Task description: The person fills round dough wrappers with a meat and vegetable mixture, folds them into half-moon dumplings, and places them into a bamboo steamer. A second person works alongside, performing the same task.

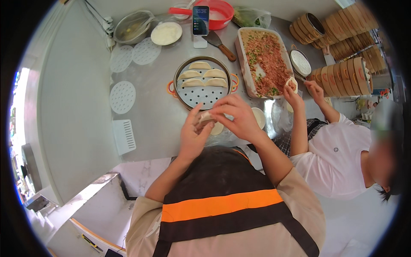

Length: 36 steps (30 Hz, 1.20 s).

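Observation:
A folded dumpling (205, 117) rests in the fingers of my left hand (194, 136). The fingertips of my right hand (237, 116) pinch its upper edge; the fingers partly hide it. Just beyond my hands stands a round steamer (176, 93) with orange loop handles. Inside it, several pleated dumplings (199, 65) lie on a perforated white liner (192, 94), grouped in the far half. A round dough wrapper (217, 128) lies on the table under my right hand. A small white bowl (258, 117) sits right of that hand.
A co-worker's hand (293, 99) holds a filled wrapper beside a tub of minced filling (269, 61). Bamboo steamers (340, 78) are stacked at right. A wooden-handled scraper (221, 46) and a phone (201, 21) are at the back. Perforated liners (123, 97) and a white slotted scraper (124, 137) lie left.

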Available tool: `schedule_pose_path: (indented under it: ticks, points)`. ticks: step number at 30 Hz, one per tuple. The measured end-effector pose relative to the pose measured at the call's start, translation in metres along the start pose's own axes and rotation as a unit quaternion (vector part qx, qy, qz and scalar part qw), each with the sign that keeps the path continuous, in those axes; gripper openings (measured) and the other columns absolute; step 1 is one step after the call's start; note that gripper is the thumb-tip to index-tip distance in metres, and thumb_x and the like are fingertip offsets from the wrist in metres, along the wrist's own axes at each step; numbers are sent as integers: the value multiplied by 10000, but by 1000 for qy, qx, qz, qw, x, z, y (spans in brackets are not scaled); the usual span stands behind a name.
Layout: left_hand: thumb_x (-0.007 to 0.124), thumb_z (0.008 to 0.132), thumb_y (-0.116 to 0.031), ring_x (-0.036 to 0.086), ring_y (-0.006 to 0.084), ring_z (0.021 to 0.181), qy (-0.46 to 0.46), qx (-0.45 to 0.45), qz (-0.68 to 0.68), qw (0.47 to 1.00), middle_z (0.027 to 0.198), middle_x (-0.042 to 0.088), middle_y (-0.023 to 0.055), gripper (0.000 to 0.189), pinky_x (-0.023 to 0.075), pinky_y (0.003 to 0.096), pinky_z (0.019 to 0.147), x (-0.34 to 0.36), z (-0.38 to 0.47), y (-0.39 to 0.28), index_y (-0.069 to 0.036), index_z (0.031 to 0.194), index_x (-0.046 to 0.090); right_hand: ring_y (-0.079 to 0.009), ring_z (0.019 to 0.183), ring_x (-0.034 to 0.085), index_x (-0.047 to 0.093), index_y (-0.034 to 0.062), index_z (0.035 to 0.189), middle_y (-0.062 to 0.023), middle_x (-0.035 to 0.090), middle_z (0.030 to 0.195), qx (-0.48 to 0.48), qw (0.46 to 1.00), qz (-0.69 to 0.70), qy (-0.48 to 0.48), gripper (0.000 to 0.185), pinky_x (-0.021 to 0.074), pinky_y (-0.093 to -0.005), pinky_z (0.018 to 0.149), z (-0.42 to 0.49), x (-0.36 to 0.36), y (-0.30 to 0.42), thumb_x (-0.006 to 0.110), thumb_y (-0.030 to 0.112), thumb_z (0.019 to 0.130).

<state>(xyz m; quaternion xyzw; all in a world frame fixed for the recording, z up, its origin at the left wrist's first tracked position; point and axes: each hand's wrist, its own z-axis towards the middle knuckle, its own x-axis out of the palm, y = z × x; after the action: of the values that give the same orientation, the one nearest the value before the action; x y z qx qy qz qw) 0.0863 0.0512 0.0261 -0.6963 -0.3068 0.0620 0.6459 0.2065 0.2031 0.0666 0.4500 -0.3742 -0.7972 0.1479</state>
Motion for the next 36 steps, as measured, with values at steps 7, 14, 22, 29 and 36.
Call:
schedule_pose_path:
  ticks: [7,14,22,29,36]
  points:
    - [577,1049,-86,709,183,904,-128,-20,27,991,1134,691,160,320,570,287,759,-46,-20,15,31,1345,539,-268,977,621,781,112,978,-43,691,992,-21,992,-93,-85,123,516,-384,853,55,55,-21,783,110,854]
    - [594,1048,-116,706,174,898,-70,-55,73,993,1096,707,119,264,567,296,769,-55,-31,56,14,1278,600,-304,1002,610,734,128,1185,-59,686,1011,-18,990,-134,-45,323,515,-406,887,57,56,-19,758,89,865]
    - [695,936,-89,717,295,912,123,5,376,918,1107,698,146,287,571,369,797,-41,4,112,-15,1211,666,-305,1046,630,713,83,1229,-88,706,1113,28,973,-100,-204,352,507,-406,918,-4,35,-18,750,48,880]
    - [665,879,-248,663,344,1077,178,24,687,704,1229,631,141,296,567,493,845,-25,33,184,-86,1126,664,-324,1013,678,722,54,1166,-131,722,1076,148,959,-111,-216,265,525,-414,916,-111,22,-53,729,70,901]
    - [668,857,-171,675,356,954,155,116,636,747,1075,667,142,146,552,497,748,-36,29,163,-63,955,676,-217,927,667,660,29,1277,-101,689,1024,358,857,87,-361,380,540,-333,817,-141,14,-98,746,143,925]
